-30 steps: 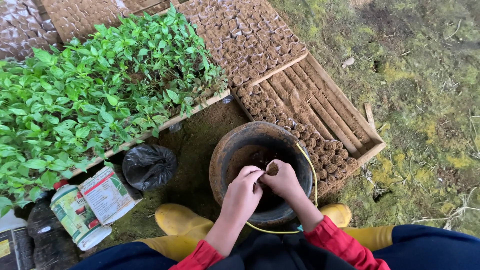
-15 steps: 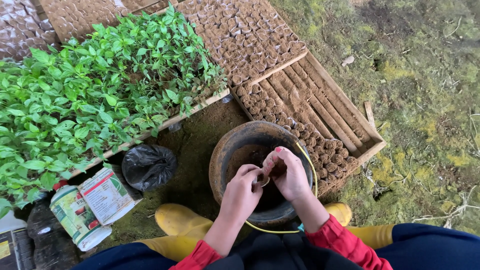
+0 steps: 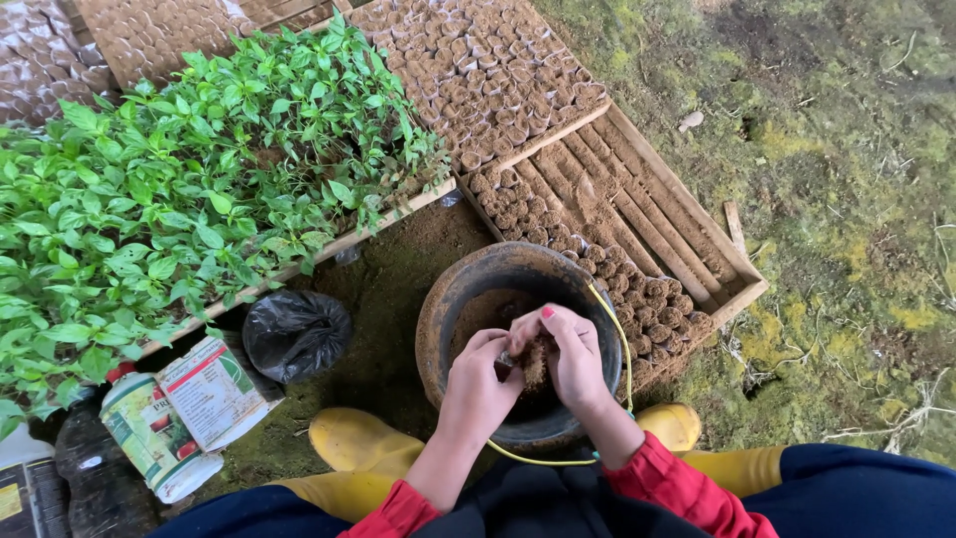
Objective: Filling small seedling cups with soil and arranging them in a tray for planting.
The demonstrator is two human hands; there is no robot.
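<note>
From the head view, the left hand (image 3: 478, 384) and right hand (image 3: 576, 359) meet over a dark round bucket (image 3: 448, 309) of brown soil, fingers curled together around a small clump of soil (image 3: 535, 361), perhaps a small filled pot, though the fingers hide most of it. The bucket stands on bare earth between yellow boots (image 3: 354, 440), just beside a wooden tray of small soil-filled pots (image 3: 637, 249). Left lie green seedlings (image 3: 179, 199), a black bag (image 3: 296, 334) and a printed bottle (image 3: 149, 438).

An outdoor plant nursery: beyond the fingers (image 3: 543, 329) stand wooden trays of soil plugs (image 3: 607, 229), to their left a bed of green seedlings (image 3: 179, 199), with mossy ground (image 3: 846, 199) rightward.
</note>
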